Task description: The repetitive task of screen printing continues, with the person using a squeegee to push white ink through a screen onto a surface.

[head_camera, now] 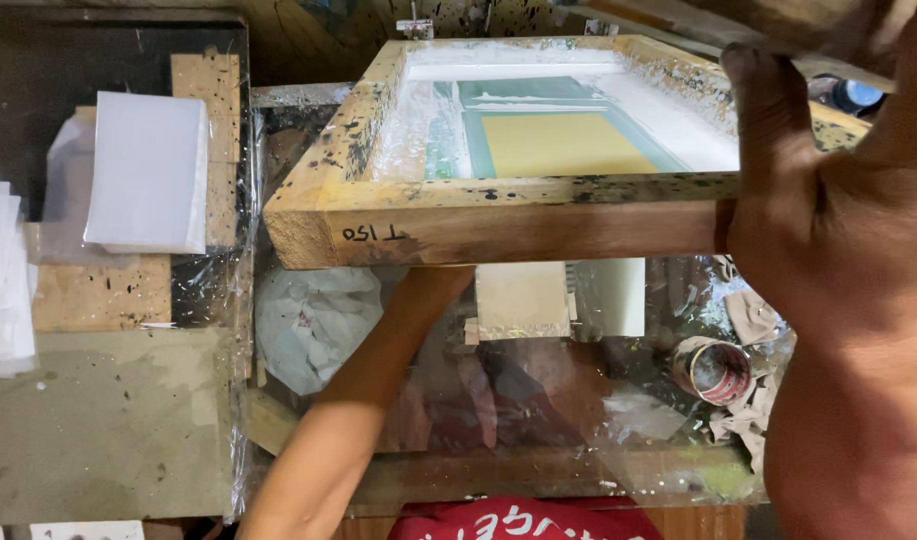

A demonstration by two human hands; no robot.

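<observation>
Head view: the right hand (829,210) clasps the near right corner of the wooden screen frame (499,215), thumb over its top edge, holding it raised and tilted above the glass table (579,450). The left forearm (359,400) reaches beneath the frame; that hand is hidden, grip indeterminate. A white paper stack (149,170) lies at left.

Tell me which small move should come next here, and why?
Probably draw the left arm out before lowering. The right hand holds the wooden screen frame tilted up, and the left hand itself is hidden beneath it, near the pale sheet.
</observation>
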